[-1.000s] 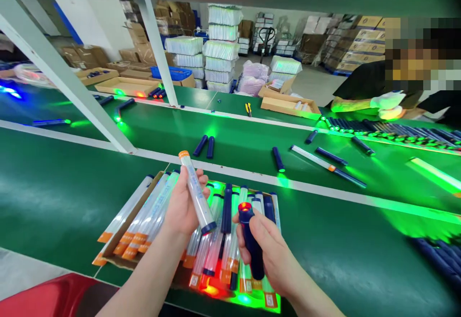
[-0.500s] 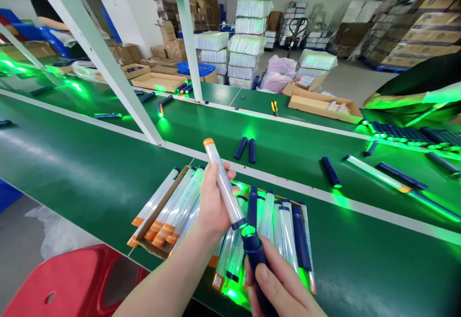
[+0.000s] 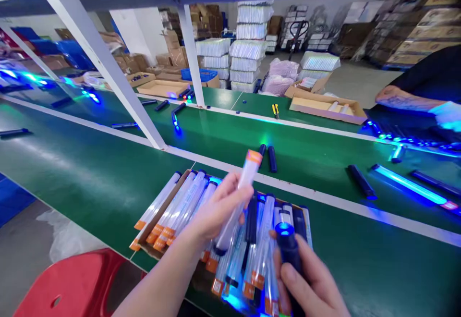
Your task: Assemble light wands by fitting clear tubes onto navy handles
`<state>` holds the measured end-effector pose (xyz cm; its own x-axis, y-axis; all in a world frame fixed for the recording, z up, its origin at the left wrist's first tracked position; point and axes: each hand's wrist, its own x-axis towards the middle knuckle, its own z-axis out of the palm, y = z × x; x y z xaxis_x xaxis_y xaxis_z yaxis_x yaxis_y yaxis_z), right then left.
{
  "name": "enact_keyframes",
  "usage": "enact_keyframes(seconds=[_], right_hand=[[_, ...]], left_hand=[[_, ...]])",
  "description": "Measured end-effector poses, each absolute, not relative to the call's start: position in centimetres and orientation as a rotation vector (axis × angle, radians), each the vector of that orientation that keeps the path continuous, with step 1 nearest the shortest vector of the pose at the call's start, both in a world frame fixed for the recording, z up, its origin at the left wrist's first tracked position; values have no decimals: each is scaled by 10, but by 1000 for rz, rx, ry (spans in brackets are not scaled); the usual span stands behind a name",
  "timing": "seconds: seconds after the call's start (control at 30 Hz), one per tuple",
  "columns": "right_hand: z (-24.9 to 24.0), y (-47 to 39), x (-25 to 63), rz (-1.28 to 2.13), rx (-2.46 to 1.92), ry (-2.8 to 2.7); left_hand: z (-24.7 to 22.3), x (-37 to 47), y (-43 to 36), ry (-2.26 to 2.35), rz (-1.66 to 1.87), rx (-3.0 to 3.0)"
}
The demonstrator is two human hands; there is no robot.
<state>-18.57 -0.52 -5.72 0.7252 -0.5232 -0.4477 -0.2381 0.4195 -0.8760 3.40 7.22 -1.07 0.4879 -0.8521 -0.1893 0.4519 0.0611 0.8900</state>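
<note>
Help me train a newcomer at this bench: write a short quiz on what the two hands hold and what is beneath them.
1. Which hand holds the translucent plastic tube with an orange end?
2. Fill in: the dark blue cylindrical light held by the fingers of the right hand glows ____ at its upper end.
3. Choose one. The container directly beneath the hands is:
A. a round white bowl
B. an open brown cardboard box
C. a yellow wire basket

Key: 1. The left hand. 2. Blue. 3. B.
</note>
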Motion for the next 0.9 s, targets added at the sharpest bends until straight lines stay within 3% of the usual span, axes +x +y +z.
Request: enact_keyframes(seconds=[0.1, 0.2, 0.33, 0.5, 0.67, 0.9], right_hand=[[-33, -53, -172, -541, -1817, 519], [-21, -84, -169, -388, -2099, 293], [-32, -74, -169, -370, -1706, 471], [-49, -31, -143, -547, -1143, 651], [-41, -7, -159, -380, -1171, 607], [-42, 12, -211, 140, -1106, 723]], left_hand=[[-11, 28, 88, -673, -1445, 1323], [-7, 25, 98, -671, -1680, 1242], [-9, 28, 93, -497, -1701, 980], [-15, 7, 55, -517, -1041, 964], [6, -5, 17, -90, -803, 820], [18, 17, 17, 69, -937, 536]])
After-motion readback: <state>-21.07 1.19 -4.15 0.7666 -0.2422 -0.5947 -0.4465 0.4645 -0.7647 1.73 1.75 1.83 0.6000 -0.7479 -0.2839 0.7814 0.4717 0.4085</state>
